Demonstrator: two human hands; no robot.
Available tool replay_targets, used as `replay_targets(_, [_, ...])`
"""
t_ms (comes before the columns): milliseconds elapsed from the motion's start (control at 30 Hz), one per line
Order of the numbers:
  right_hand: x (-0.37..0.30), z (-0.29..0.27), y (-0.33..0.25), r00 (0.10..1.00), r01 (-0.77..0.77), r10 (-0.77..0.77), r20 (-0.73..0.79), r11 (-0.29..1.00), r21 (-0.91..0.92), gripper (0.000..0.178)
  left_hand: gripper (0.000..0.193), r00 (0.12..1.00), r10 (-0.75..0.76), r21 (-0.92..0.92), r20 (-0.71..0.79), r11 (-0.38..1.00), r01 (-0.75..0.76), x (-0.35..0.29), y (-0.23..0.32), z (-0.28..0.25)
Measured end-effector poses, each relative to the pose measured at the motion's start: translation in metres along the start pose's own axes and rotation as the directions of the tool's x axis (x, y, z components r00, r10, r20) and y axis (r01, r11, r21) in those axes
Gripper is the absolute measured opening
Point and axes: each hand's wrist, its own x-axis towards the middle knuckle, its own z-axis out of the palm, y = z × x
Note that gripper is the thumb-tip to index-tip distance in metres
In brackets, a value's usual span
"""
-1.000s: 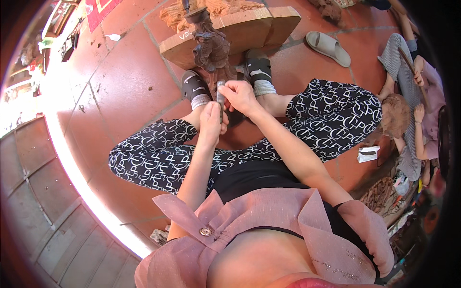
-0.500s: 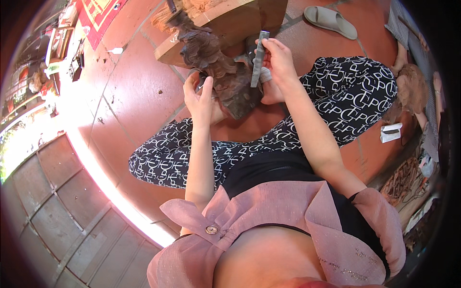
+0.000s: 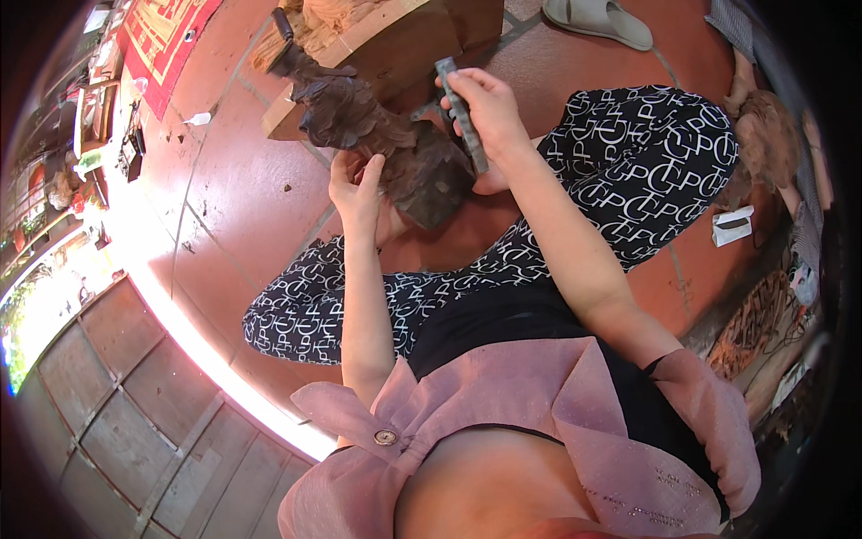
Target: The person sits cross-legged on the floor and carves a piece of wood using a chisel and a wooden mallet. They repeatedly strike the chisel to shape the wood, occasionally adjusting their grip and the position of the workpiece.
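Observation:
A dark brown wood carving (image 3: pixel 386 126) with a rough, swirling surface leans between my bent legs, its thin top end toward the far left and its broad base toward me. Against its left side, my left hand (image 3: pixel 356 189) steadies it with thumb and fingers curled; some fingertips are hidden behind the wood. My right hand (image 3: pixel 489 108) grips a flat grey strip (image 3: pixel 463 117), which looks like a folded piece of sandpaper. Thumb and fingers pinch its upper part, and its lower end lies beside the right edge of the carving's base.
Behind the carving stands a light wooden block (image 3: pixel 395 45) with a flat sawn edge. A grey slipper (image 3: pixel 602 22) lies far right on the red tiles. Another person's hand and a brown carving (image 3: pixel 763 148) are at the right, near a small white packet (image 3: pixel 732 226).
The carving leans further left, and its base has turned. The grey strip has swung from nearly upright to slanting, top leftward. Both hands have shifted slightly left in view, which has itself moved.

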Motion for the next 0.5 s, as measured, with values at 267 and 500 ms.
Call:
replay_targets(267, [0.011,-0.003,0.032,0.983,0.179,-0.148,0.111,0.911,-0.373,0.021,0.035,0.991,-0.127,-0.114,0.038,0.985,0.130,-0.016,0.010,-0.005])
replay_targets(500, [-0.014,0.008,0.008,0.984,0.156,-0.081,0.161,0.829,-0.537,0.018,0.025,0.986,-0.164,-0.198,0.036,0.966,0.168,-0.061,0.048,0.004])
